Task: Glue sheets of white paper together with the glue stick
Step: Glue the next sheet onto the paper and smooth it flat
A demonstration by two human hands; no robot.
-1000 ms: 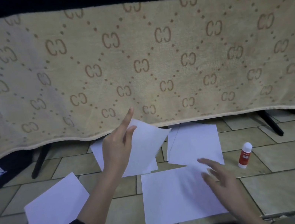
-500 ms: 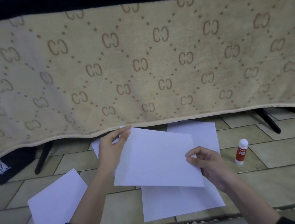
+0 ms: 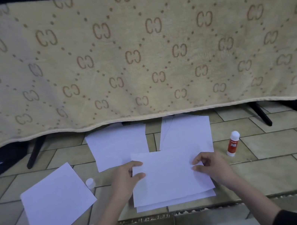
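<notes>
Nearest, both hands pinched one white sheet [image 3: 169, 175] by its side edges: the left hand [image 3: 124, 181] on the left edge, the right hand [image 3: 212, 166] on the right. The sheet's long axis ran near-to-far, slightly skewed over a lower sheet [image 3: 176, 201]. A tilted loose sheet [image 3: 56, 202] lay left on the tiled floor [image 3: 283, 170]. Right, well apart, the glue stick [image 3: 232, 143] stood upright, cap up. Farther, two paper piles [image 3: 119, 146] lay below a hanging blanket [image 3: 134, 55].
</notes>
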